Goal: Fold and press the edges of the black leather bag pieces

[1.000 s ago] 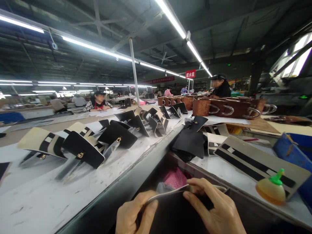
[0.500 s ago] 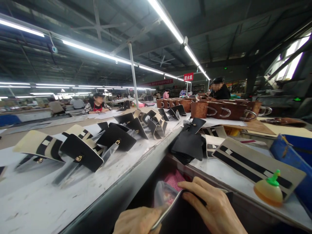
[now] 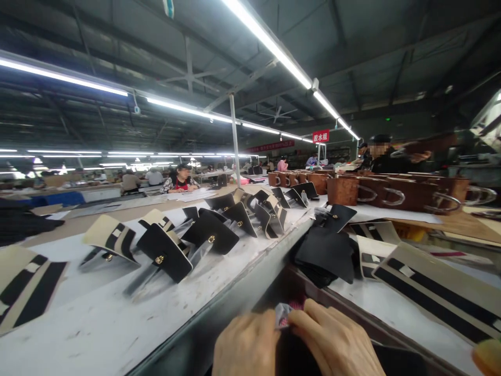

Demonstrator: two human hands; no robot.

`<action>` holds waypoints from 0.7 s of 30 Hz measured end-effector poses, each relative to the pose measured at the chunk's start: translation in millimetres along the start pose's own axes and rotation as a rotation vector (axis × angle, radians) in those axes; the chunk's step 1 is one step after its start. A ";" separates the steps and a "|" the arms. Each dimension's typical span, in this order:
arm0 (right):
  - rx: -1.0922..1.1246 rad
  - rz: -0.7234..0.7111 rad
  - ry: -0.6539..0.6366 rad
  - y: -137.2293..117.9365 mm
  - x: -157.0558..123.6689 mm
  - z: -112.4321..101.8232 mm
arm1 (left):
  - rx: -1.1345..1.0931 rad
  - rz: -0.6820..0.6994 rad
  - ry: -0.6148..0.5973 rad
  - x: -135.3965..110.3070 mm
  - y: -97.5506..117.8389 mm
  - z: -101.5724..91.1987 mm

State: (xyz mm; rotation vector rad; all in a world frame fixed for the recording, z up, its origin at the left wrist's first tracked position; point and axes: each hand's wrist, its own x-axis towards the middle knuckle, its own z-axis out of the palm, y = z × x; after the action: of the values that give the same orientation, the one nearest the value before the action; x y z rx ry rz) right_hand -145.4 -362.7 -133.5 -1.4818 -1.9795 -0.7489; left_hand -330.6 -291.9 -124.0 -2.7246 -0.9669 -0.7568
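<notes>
Low in the view, my left hand (image 3: 246,342) and my right hand (image 3: 332,334) are close together, both with bent fingers. They grip a black leather panel (image 3: 299,357), dark and mostly hidden behind the fingers. A scrap of clear plastic film (image 3: 282,316) shows between my fingertips; whether it is fixed to the panel I cannot tell. Beyond my right hand lies a stack of black leather pieces (image 3: 323,256). To the left, on the white tabletop (image 3: 97,318), black flaps (image 3: 166,256) with gold clasps and plastic-wrapped straps stand curled.
Beige panels with black stripes (image 3: 442,284) lie on the right-hand table. A glue bottle (image 3: 487,355) is cut off at the right edge. Brown bags with wrapped handles (image 3: 399,193) stand in rows behind. A co-worker (image 3: 381,156) is at the back right; another person (image 3: 182,180) sits across.
My hands have come closer together, and the panel's pale edge no longer shows between them. The camera has turned left, so the scene sits further right.
</notes>
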 end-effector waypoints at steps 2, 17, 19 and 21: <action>-0.028 -0.046 -0.008 0.5 0.4 1.8 | 0.022 -0.091 -0.229 13.6 15.8 -5.5; -0.018 0.246 0.184 30.0 -48.8 -22.6 | -0.033 -0.221 -0.253 21.4 -15.8 -3.8; 0.107 0.395 0.199 43.6 -65.5 -17.4 | -0.032 -0.179 -0.119 14.5 -28.2 -3.0; 0.269 0.531 0.180 55.7 -76.3 -6.7 | -0.026 -0.093 -0.001 9.0 -37.2 -1.3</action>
State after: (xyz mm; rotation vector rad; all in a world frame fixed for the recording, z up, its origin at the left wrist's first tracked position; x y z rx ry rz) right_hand -72.7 -404.6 -177.4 -1.6060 -1.3947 -0.3543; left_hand -348.3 -258.4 -119.1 -2.7182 -1.0979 -0.7885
